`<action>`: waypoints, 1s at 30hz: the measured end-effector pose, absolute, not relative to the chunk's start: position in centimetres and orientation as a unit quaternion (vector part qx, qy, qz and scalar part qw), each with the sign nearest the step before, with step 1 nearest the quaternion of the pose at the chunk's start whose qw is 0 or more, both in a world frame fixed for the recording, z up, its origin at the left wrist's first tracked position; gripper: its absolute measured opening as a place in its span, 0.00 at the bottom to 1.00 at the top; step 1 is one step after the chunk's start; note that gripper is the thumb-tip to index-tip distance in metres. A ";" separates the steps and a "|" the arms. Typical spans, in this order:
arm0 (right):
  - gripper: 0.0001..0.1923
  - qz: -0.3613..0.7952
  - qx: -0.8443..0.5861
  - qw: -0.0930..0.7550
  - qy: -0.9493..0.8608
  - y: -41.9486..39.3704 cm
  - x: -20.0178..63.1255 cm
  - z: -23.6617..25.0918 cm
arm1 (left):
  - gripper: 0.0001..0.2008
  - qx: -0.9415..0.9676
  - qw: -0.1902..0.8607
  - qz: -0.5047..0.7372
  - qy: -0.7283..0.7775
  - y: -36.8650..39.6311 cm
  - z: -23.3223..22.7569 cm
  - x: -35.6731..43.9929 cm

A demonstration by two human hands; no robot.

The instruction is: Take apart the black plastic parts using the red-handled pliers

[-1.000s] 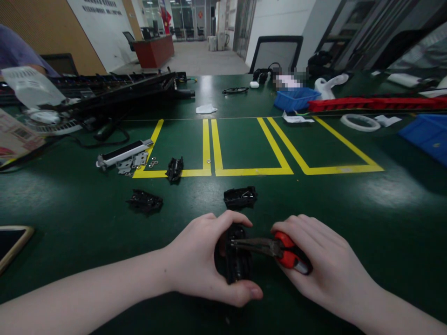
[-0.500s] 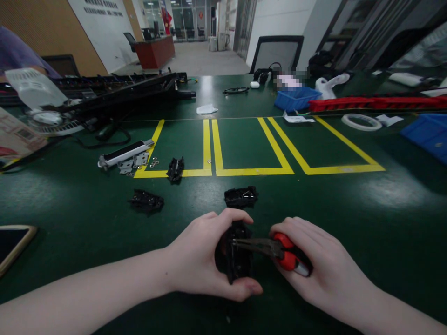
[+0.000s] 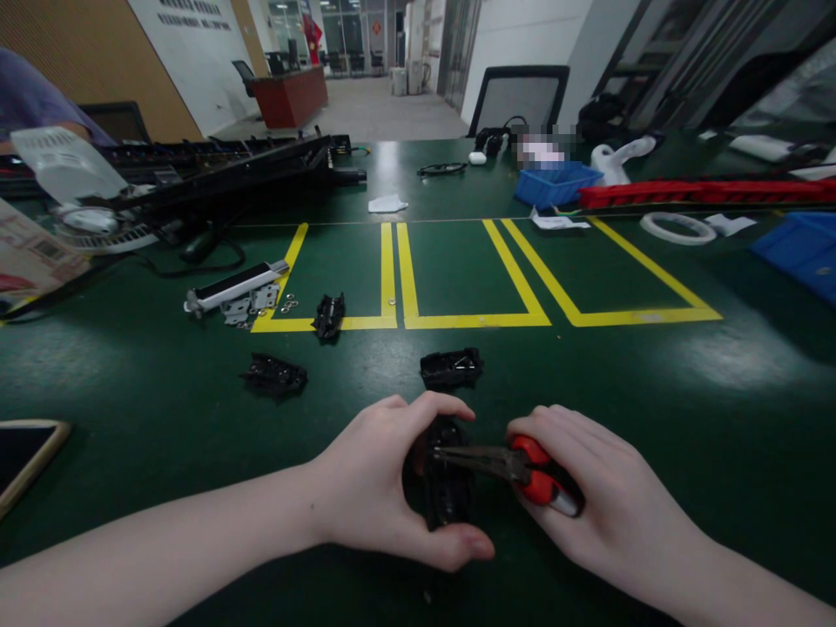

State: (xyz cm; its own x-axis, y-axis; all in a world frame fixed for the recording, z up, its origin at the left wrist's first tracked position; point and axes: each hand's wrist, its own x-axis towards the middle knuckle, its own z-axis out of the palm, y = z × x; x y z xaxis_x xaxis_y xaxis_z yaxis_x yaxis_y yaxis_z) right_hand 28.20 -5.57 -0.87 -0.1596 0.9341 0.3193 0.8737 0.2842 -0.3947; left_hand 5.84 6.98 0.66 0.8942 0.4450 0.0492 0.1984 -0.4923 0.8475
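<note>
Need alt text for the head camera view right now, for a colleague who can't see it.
The left hand cups a small black plastic part on a green table while the right hand holds red-handled needle-nose pliers, tips on the part. Three similar black parts lie beyond, near yellow floor-style tape lines.

A single head-worn camera looks forward and down across the green table (image 3: pixel 653 418). Both hands lie close beneath the lens at the near edge. Beyond the yellow lines (image 3: pixel 398 279), the room recedes far off.
</note>
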 end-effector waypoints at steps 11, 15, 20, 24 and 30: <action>0.13 0.011 -0.588 0.255 -0.767 -5.5 28.4 -1.1 | 0.40 0.845 0.486 0.110 0.196 7.1 0.8 5.9; 0.11 0.078 -0.596 0.254 -0.758 -5.5 28.1 -0.8 | 0.38 0.851 0.466 0.140 0.197 7.0 0.5 5.9; 0.10 0.107 -0.604 0.248 -0.749 -5.5 28.0 -0.6 | 0.35 0.860 0.448 0.152 0.192 7.0 0.3 6.1; 0.10 0.097 -0.602 0.248 -0.753 -5.6 28.0 -0.7 | 0.36 0.861 0.449 0.152 0.184 7.0 0.5 6.1; 0.14 -0.015 -0.574 0.243 -0.782 -5.8 28.4 -1.0 | 0.39 0.867 0.454 0.124 0.163 7.0 0.8 6.0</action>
State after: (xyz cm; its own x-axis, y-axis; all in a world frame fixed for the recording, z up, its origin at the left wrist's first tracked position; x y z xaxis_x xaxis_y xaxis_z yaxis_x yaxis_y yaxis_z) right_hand 28.43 -5.75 -1.00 -0.2229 0.8905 0.3968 0.9047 0.3405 -0.2561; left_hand 5.96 7.04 0.76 0.9161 0.3951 0.0675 0.1693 -0.5340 0.8284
